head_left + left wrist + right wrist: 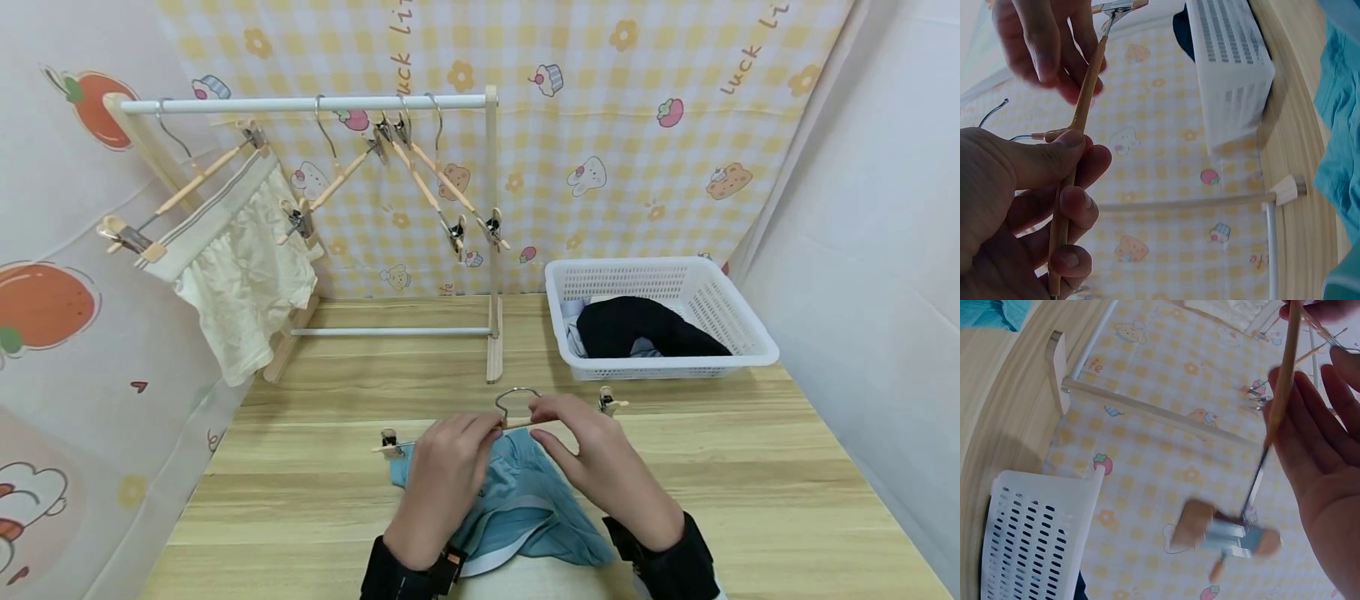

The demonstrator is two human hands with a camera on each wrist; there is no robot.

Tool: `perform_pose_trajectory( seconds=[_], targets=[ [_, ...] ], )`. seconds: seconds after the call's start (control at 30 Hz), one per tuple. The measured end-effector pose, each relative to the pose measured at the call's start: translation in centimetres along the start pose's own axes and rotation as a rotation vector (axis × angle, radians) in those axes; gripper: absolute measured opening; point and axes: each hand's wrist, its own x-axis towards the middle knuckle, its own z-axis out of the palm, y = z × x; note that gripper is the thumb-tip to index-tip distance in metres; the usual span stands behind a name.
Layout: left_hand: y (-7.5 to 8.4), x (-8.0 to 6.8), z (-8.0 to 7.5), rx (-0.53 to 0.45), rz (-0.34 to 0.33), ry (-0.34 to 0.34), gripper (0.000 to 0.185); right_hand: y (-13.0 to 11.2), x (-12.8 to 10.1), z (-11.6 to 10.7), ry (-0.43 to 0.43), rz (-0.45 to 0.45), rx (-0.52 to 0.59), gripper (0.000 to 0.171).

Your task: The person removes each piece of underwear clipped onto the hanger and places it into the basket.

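My left hand grips the wooden bar of a clip hanger, with thumb and fingers wrapped near the base of its metal hook. My right hand is at the bar's other half, fingers beside it and thumb apart; in the right wrist view its fingers extend along the bar without closing round it. The right-end clip holds no cloth. Below the hanger a teal garment with a pale band lies crumpled on the table. Part of it is hidden by the left hand.
At the back left stands a rack with a white rail. Cream shorts hang there from a clip hanger, beside several bare hangers. A white basket with black cloth sits at the back right of the wooden table.
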Motion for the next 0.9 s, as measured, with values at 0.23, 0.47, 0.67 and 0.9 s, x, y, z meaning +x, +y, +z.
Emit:
perform_pose_trajectory(
  seconds=[0.23,0.47,0.67,0.9],
  targets=[
    [-2.1,0.1,-1.3,0.038,-0.073,0.039,0.011,0.5,-0.3,-0.3,0.085,-0.025,-0.023,0.031],
    [-4.3,-0.2,-3.0,0.077,-0.153,0.058,0.008,1.1,-0.7,-0.4,0.066,0.006,-0.035,0.028],
    [-5.4,-0.6,-3.7,0.088,-0.192,0.078,0.009,1.5,-1.0,0.5,-0.038,0.066,-0.045,0.027],
    [-5.6,-0.8,-3.9,0.077,-0.231,0.080,0.009,1.4,-0.8,3.0,-0.264,0.081,-0.051,0.050]
  ],
)
